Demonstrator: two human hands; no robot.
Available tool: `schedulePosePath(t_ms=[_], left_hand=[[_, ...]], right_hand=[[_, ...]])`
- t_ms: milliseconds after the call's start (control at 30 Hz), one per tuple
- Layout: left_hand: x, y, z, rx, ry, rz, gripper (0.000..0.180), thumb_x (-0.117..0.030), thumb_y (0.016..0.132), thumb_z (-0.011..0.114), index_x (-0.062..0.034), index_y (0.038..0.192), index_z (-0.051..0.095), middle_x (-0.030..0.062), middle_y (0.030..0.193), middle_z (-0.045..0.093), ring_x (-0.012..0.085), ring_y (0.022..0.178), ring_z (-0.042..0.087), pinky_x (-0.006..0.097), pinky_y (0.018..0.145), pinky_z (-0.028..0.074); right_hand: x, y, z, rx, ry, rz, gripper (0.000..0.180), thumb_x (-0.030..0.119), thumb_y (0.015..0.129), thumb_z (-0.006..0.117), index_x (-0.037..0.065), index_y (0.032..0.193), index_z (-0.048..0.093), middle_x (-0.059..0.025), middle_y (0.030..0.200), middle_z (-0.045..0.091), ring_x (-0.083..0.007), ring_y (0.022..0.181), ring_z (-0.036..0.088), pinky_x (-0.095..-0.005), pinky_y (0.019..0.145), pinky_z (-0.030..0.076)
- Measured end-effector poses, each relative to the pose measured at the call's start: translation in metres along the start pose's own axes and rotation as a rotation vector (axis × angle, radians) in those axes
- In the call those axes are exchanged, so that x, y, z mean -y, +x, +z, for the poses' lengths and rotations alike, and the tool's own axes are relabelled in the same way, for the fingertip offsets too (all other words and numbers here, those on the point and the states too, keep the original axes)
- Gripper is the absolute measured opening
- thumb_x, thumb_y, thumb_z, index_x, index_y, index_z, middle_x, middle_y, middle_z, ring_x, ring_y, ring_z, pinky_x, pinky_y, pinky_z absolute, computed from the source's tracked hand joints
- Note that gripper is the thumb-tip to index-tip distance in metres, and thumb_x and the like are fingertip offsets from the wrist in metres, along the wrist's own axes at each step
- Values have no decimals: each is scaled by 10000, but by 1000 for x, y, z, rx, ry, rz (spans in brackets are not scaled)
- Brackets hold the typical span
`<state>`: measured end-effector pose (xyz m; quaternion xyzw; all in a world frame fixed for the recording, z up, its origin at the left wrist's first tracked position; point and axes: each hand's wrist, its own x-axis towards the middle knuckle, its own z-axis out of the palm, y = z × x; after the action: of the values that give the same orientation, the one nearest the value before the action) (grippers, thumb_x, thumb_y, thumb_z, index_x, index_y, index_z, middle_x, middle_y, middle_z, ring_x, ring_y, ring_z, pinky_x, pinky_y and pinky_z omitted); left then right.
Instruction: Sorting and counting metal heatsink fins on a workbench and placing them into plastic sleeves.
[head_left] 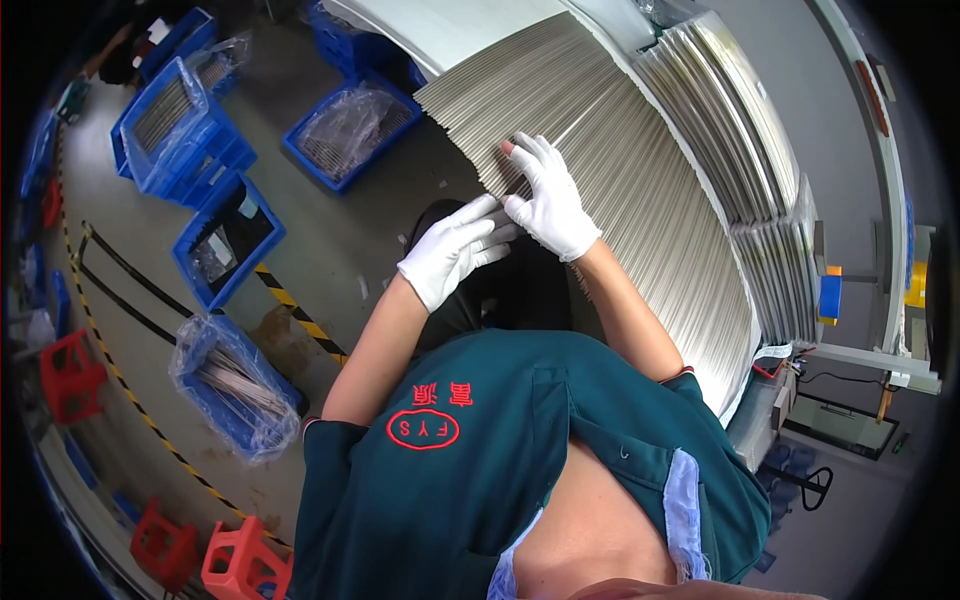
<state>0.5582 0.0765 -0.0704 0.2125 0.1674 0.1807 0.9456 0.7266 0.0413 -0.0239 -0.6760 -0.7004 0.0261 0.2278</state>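
Observation:
Long, thin silvery metal strips lie side by side in a wide layer on a white-covered table. My right hand, in a white glove with bare thumb and index fingertips, rests on the strips near their close ends. Its fingers and thumb are apart. My left hand, also white-gloved, has its fingers stretched toward the ends of the strips, just left of my right hand. Whether its fingertips touch the strips I cannot tell. No strip shows lifted in either hand.
Bundles of wrapped strips are stacked along the table's far right side. On the floor to the left stand several blue crates, one with plastic-covered pieces and another with long rods. Red stools stand at lower left, near black-and-yellow floor tape.

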Motion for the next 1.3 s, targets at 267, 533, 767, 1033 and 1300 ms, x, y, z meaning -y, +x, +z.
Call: schedulePosePath(t_ms=[267, 533, 767, 1033, 1300], left_hand=[[0, 2, -1, -5, -28, 0, 584, -103, 910, 476, 0, 1416, 203, 140, 1344, 412, 263, 1171, 484, 408, 990, 388], [-2, 2, -4, -9, -39, 11, 571, -83, 909, 461, -6, 1416, 209, 128, 1324, 430, 260, 1164, 490, 407, 984, 393], [-4, 1, -2, -1, -26, 15, 562, -93, 913, 450, -26, 1420, 219, 116, 1332, 424, 240, 1154, 492, 401, 981, 392], [-5, 3, -4, 7, -32, 26, 564, -102, 912, 452, -43, 1424, 222, 116, 1352, 404, 233, 1159, 485, 395, 985, 388], [-9, 3, -4, -45, -45, 49, 569, -87, 916, 443, -34, 1426, 199, 126, 1355, 395, 242, 1155, 489, 394, 984, 399]], right_hand=[[3, 5, 5, -10, -20, -1, 557, 160, 665, 597, 3, 1193, 518, -209, 1269, 462, -381, 1195, 397, -437, 1021, 334], [6, 10, 4, -31, 16, -6, 557, 124, 639, 591, 5, 1179, 527, -203, 1255, 471, -379, 1161, 417, -429, 1008, 345], [2, 13, 8, -42, -24, -42, 539, 140, 651, 589, 0, 1169, 529, -202, 1237, 480, -377, 1149, 426, -429, 1002, 350], [7, 20, 11, -37, 3, -24, 545, 132, 643, 590, 6, 1170, 534, -191, 1245, 480, -380, 1156, 420, -435, 1003, 347], [-1, 22, 16, -28, 42, -24, 555, 167, 658, 584, 18, 1188, 520, -189, 1268, 469, -393, 1185, 399, -439, 1011, 337]])
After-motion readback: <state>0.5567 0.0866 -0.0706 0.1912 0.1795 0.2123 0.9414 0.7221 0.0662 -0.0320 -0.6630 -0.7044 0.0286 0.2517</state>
